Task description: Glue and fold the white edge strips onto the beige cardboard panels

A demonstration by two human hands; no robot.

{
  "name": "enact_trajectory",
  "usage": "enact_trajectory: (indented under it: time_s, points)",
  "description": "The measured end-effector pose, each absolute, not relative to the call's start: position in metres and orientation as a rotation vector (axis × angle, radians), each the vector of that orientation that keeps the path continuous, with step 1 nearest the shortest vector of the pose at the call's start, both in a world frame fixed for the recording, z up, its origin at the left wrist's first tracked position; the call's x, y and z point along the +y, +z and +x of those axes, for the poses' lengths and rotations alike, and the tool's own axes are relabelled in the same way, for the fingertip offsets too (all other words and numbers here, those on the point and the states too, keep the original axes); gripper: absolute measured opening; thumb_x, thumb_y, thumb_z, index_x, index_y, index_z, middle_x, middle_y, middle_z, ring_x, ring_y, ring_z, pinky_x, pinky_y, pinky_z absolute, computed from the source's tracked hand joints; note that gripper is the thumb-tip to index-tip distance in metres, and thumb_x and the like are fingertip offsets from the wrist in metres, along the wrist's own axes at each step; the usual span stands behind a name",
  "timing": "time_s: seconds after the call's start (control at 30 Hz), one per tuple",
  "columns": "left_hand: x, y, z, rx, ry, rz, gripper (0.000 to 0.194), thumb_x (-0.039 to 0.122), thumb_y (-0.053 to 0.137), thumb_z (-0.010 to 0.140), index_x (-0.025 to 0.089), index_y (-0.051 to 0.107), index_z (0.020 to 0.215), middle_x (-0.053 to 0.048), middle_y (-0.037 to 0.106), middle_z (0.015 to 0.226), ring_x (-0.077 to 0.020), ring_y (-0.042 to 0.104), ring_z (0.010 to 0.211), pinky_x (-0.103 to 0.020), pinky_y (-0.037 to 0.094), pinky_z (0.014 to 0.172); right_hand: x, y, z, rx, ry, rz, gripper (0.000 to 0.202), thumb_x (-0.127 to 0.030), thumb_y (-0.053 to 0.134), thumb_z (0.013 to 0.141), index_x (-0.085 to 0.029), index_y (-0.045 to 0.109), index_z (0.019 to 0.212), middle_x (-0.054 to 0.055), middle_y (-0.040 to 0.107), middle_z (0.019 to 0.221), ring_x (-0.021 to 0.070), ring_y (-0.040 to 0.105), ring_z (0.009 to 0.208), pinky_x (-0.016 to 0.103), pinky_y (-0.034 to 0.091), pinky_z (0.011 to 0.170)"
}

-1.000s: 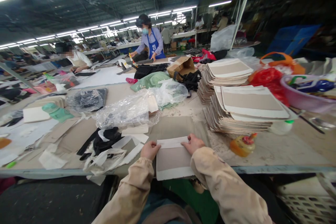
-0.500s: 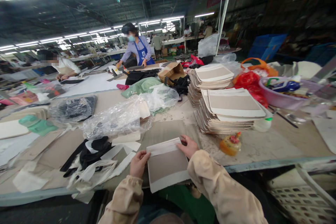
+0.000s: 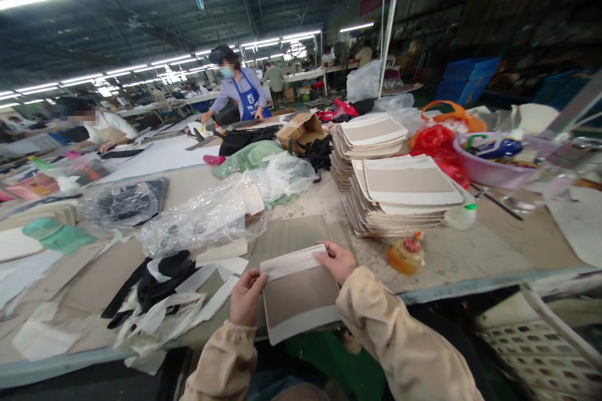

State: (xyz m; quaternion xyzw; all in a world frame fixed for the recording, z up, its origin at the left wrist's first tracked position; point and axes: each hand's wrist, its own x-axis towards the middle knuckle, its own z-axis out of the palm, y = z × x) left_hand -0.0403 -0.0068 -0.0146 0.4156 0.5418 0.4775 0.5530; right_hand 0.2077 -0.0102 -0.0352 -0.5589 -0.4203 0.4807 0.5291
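A flat panel (image 3: pixel 301 297), taupe in the middle with white strips along its far and near edges, is held up at the front of the worktable. My left hand (image 3: pixel 245 296) pinches its left side near the top corner, thumb on the face. At the upper right corner my right hand (image 3: pixel 337 261) grips it, thumb across the white strip. The fingers behind the panel are hidden. To the right stands a stack of similar panels (image 3: pixel 409 182), with another stack (image 3: pixel 369 131) behind it. A small bottle of amber glue-like liquid (image 3: pixel 406 254) sits near my right hand.
Clear plastic wrapping (image 3: pixel 197 216) covers pieces left of centre. Black fabric scraps (image 3: pixel 167 279) and white offcuts (image 3: pixel 160 326) lie at the left. A purple basin (image 3: pixel 493 166) and red bag (image 3: pixel 437 147) stand at right. A co-worker in a blue apron (image 3: pixel 249 100) works across the table.
The view has turned slightly, so the table's contents shift a little left in the picture. Both hands keep their hold on the panel, which has barely moved.
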Motion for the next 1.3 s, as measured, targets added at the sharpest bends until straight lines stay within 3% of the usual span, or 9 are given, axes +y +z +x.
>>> enact_trajectory:
  time_s: [0.33, 0.57, 0.77, 0.93, 1.17, 1.3]
  points:
    - [-0.020, 0.004, -0.030, 1.144, 1.173, 0.840, 0.035, 0.035, 0.078, 0.060, 0.015, 0.057, 0.080, 0.004, 0.059, 0.066, -0.0060, 0.051, 0.054, -0.016, 0.038, 0.050, -0.013, -0.020, 0.209, -0.872, 1.196, -1.192, 0.053, -0.052, 0.077, 0.054, -0.017, 0.065, 0.092, 0.004, 0.070, 0.077, 0.0204, 0.063, 0.068, 0.032, 0.051, 0.064]
    - [-0.029, 0.023, -0.016, 0.951, 1.080, 0.810, 0.040, 0.042, 0.068, 0.071, 0.014, 0.062, 0.099, -0.005, 0.067, 0.083, -0.0140, 0.060, 0.065, -0.020, 0.043, 0.054, -0.019, -0.007, 0.210, -0.812, 1.185, -1.172, 0.052, -0.050, 0.079, 0.051, -0.017, 0.064, 0.089, 0.004, 0.069, 0.075, 0.0195, 0.062, 0.067, 0.032, 0.049, 0.065]
    - [-0.031, 0.014, -0.003, 1.124, 1.099, 0.742, 0.043, 0.041, 0.076, 0.063, 0.010, 0.065, 0.091, -0.005, 0.069, 0.070, -0.0180, 0.064, 0.065, -0.025, 0.048, 0.058, -0.021, -0.002, 0.214, -0.813, 1.236, -1.143, 0.051, -0.049, 0.080, 0.051, -0.016, 0.065, 0.087, 0.003, 0.069, 0.076, 0.0173, 0.060, 0.067, 0.030, 0.047, 0.067]
    - [-0.034, 0.015, 0.004, 1.125, 1.130, 0.693, 0.042, 0.038, 0.078, 0.061, 0.011, 0.065, 0.090, -0.005, 0.069, 0.070, -0.0191, 0.065, 0.066, -0.025, 0.049, 0.059, -0.021, -0.001, 0.217, -0.812, 1.222, -1.168, 0.053, -0.060, 0.071, 0.057, -0.015, 0.067, 0.085, 0.000, 0.064, 0.066, 0.0149, 0.054, 0.059, 0.027, 0.042, 0.057]
    - [-0.038, 0.020, 0.009, 1.116, 1.153, 0.717, 0.041, 0.038, 0.078, 0.060, 0.011, 0.067, 0.089, -0.005, 0.070, 0.072, -0.0204, 0.066, 0.070, -0.026, 0.051, 0.063, -0.023, -0.006, 0.224, -1.074, 1.082, -1.246, 0.039, -0.055, 0.060, 0.073, -0.017, 0.067, 0.078, -0.001, 0.061, 0.065, 0.0152, 0.053, 0.062, 0.024, 0.040, 0.057]
    - [-0.040, 0.019, 0.009, 1.096, 1.148, 0.683, 0.040, 0.038, 0.078, 0.060, 0.012, 0.067, 0.089, -0.005, 0.070, 0.072, -0.0210, 0.067, 0.072, -0.027, 0.052, 0.063, -0.024, -0.009, 0.225, -1.134, 1.035, -1.269, 0.038, -0.053, 0.057, 0.076, -0.017, 0.065, 0.074, -0.002, 0.057, 0.061, 0.0137, 0.051, 0.059, 0.023, 0.039, 0.054]
